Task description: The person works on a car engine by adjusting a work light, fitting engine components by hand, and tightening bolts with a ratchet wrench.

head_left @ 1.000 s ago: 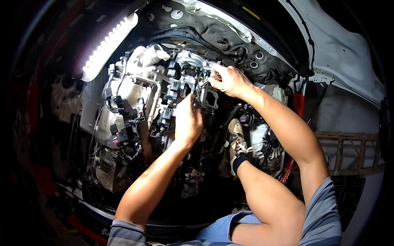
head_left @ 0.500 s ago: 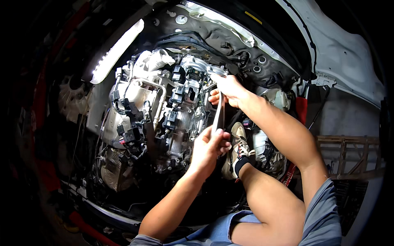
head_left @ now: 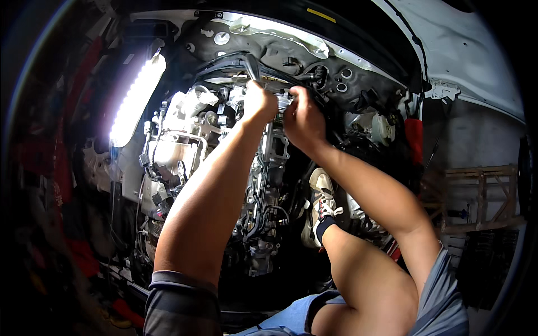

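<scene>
At the far end of the engine (head_left: 277,147), both my hands are raised close together. My left hand (head_left: 260,103) is closed in a fist around a grey metal bar (head_left: 252,66), whose tapered end sticks up past the fist. The rest of the bar is hidden by the hand. Just to the right, my right hand (head_left: 305,120) has its fingers curled beside a shiny metal part (head_left: 284,101). What those fingers grip, if anything, is hidden. My left forearm crosses over the middle of the engine and covers part of it.
A bright strip lamp (head_left: 137,103) leans at the left. My shoe (head_left: 322,204) rests in the engine bay, right of the engine. Loose wiring connectors (head_left: 162,199) lie at the left. The white fender (head_left: 465,67) borders the right, with a wooden frame (head_left: 482,196) beyond.
My left hand has moved up and away from me, to the engine's far end. The bar that stretched between both hands now points away from the left fist. The view has shifted slightly.
</scene>
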`<state>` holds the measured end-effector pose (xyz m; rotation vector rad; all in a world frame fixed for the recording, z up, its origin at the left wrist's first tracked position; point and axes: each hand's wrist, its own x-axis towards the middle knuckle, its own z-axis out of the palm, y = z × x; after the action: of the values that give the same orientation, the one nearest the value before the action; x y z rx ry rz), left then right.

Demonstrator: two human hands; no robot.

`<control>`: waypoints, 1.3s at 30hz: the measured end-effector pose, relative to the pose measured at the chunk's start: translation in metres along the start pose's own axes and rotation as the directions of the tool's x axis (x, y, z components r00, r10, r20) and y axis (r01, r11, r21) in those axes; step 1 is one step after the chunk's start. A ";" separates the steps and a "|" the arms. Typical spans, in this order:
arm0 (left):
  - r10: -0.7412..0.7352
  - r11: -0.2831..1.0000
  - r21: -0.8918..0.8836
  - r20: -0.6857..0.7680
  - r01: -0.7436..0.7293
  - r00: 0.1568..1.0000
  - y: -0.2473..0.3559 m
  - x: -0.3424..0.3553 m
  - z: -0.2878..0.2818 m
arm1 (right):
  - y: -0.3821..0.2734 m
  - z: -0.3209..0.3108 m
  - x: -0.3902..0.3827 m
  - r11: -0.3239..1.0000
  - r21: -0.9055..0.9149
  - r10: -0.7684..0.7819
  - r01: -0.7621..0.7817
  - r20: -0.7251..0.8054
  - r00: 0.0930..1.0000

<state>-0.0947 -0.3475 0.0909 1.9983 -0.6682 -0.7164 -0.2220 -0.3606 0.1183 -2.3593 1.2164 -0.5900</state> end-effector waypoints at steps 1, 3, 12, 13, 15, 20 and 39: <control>0.158 0.957 0.228 0.114 -0.181 0.981 -0.034 0.030 -0.007 | -0.018 -0.001 0.007 0.948 -0.073 -0.316 0.310 -0.089 0.945; 0.247 0.868 0.313 0.400 -0.385 0.883 0.011 0.002 0.010 | 0.022 -0.040 0.023 0.787 -0.404 -0.477 0.466 0.081 0.875; 0.858 0.304 0.539 0.205 -0.786 0.472 -0.052 -0.097 -0.017 | 0.008 -0.049 -0.089 0.997 -0.050 0.069 -0.050 0.519 0.852; 0.841 0.478 0.384 0.058 -0.789 0.538 -0.047 -0.109 -0.033 | 0.013 -0.045 -0.109 0.989 0.134 -0.117 0.061 0.468 0.876; 0.706 0.707 0.128 -0.187 -0.696 0.683 -0.068 -0.124 -0.055 | -0.005 -0.041 -0.114 0.940 0.223 -0.339 0.259 0.516 0.787; 0.206 0.796 -0.386 -0.550 -0.465 0.809 -0.081 -0.219 -0.123 | -0.051 -0.027 -0.061 0.498 -0.060 -0.602 0.865 0.694 0.395; 0.381 0.910 -0.095 -0.198 -0.404 0.903 -0.117 -0.233 -0.055 | -0.061 0.078 0.047 0.743 -0.118 -0.562 0.658 0.424 0.710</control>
<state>-0.1958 -0.1021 0.0661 1.7047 -0.8609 -0.3273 -0.1149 -0.3539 0.0953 -2.9403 0.3182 -0.1503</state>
